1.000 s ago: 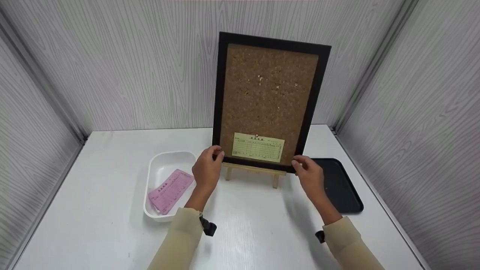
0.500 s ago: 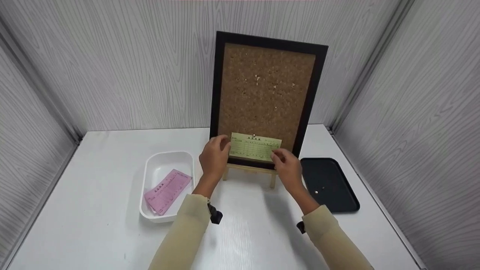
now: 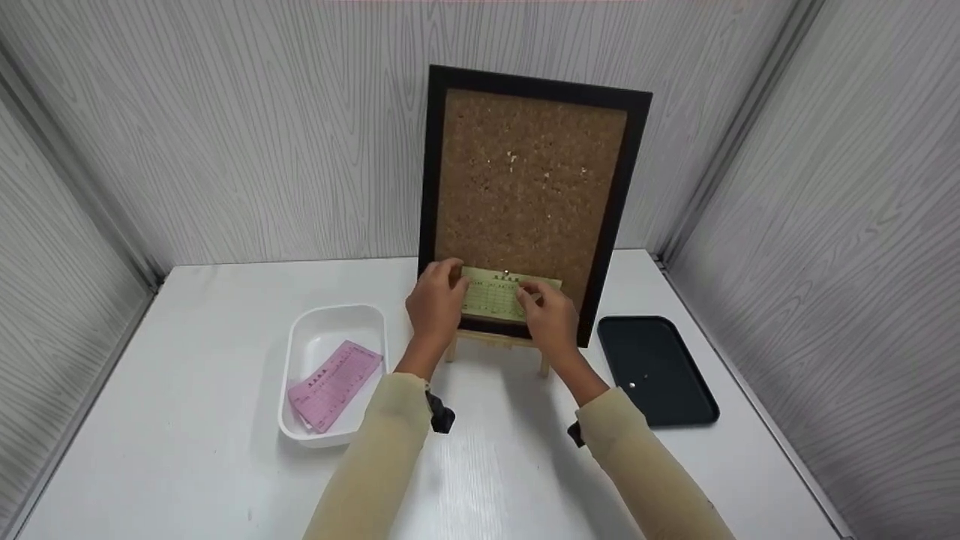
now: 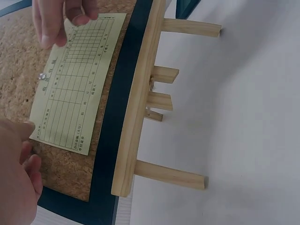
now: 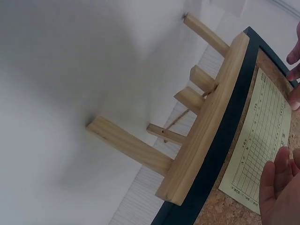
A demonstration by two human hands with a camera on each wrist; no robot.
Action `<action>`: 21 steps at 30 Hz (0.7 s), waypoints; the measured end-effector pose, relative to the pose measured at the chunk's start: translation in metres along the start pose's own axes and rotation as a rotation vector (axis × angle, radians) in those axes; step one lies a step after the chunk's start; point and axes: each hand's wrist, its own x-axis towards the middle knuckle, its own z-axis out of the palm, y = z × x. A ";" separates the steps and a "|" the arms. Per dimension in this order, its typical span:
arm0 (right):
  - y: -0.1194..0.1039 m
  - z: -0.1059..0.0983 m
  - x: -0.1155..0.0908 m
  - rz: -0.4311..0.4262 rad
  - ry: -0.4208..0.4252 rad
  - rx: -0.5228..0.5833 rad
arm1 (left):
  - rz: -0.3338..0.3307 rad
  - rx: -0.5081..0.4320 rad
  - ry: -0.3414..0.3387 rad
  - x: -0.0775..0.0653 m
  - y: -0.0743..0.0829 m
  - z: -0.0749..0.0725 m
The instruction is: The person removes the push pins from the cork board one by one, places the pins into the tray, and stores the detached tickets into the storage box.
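Note:
A pale yellow printed slip (image 3: 487,298) lies against the lower part of a black-framed cork board (image 3: 525,210). A small clear pushpin (image 4: 42,76) sits at the slip's top edge. At the slip's left end is my left hand (image 3: 435,304), index fingertip right at its upper corner and the other fingers loosely bent. My right hand (image 3: 553,319) is in front of the slip's right half, its fingers loosely bent with nothing seen between them. The board rests on the ledge of a wooden easel (image 4: 138,108).
To the left, a white tray (image 3: 295,337) holds pink printed slips (image 3: 337,386). A dark tray (image 3: 667,360) at the right carries a few tiny shiny pieces (image 3: 632,385). Pale wood-grain walls (image 3: 262,135) enclose the white table (image 3: 187,420) at the back and sides.
Both hands have left the board's lower frame corners and come inward to the slip. The right hand travelled farther, leftward, across the slip's right half.

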 end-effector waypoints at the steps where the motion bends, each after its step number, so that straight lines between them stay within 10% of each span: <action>1: -0.001 0.002 0.002 -0.002 0.002 -0.004 | 0.001 0.004 0.002 0.000 0.000 0.000; 21: -0.012 0.022 0.018 -0.054 0.039 -0.083 | 0.067 0.100 0.087 0.002 0.000 0.012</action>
